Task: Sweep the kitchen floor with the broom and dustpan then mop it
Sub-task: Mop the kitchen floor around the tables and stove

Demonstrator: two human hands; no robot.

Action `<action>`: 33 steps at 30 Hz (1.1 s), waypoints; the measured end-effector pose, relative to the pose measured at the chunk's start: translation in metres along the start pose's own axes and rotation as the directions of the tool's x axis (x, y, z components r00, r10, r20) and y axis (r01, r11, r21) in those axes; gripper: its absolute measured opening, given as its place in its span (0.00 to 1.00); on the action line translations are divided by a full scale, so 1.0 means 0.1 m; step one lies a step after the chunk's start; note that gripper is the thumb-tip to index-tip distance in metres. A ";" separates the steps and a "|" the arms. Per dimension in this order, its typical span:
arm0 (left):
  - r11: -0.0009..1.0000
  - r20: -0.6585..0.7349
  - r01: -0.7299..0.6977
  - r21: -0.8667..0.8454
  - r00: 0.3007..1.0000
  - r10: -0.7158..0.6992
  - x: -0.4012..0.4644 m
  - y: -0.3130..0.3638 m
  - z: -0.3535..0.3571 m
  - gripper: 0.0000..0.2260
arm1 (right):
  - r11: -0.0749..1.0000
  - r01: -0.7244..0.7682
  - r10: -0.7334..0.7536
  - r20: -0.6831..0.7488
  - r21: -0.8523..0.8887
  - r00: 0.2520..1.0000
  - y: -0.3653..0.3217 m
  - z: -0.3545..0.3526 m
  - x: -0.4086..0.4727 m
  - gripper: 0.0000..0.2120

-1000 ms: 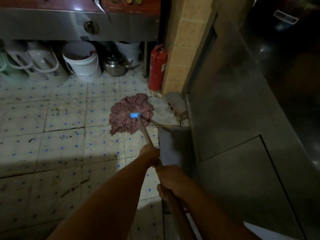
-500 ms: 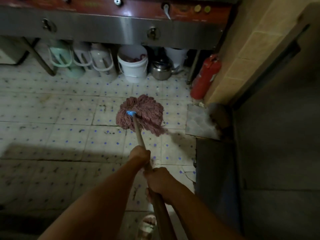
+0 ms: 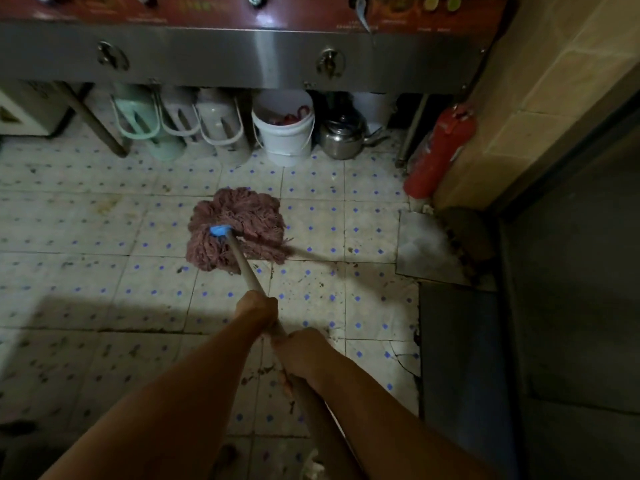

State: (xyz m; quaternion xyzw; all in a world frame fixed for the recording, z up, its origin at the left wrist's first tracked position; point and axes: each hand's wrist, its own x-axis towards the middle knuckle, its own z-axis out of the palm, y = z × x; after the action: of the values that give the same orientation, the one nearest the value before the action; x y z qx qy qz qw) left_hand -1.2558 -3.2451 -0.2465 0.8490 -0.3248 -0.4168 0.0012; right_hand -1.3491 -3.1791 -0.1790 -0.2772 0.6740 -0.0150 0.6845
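While both hands clamp the mop handle, left hand ahead of right hand, the reddish mop head lies on the tiled floor at frame centre.

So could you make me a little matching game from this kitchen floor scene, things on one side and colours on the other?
Things:
1. mop head
2. fire extinguisher
3. bucket
4. kettle

Colours:
A. white
B. shiny silver
C. dusty pink
D. red

Pairs: 1-C, 2-D, 3-A, 4-B
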 end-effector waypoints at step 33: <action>0.764 0.394 -0.579 0.285 0.797 0.457 -2.68 0.45 2.81 0.14 | 0.889 0.059 0.126 -0.368 0.453 0.921 2.86 -1.82 -1.22 0.16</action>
State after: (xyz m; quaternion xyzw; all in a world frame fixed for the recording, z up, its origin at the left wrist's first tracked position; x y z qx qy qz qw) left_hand -1.5983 -3.0573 -0.2283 0.6327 -0.6218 -0.4503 -0.1015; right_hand -1.6308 -2.9546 -0.1709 -0.0885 0.7781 -0.2149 0.5836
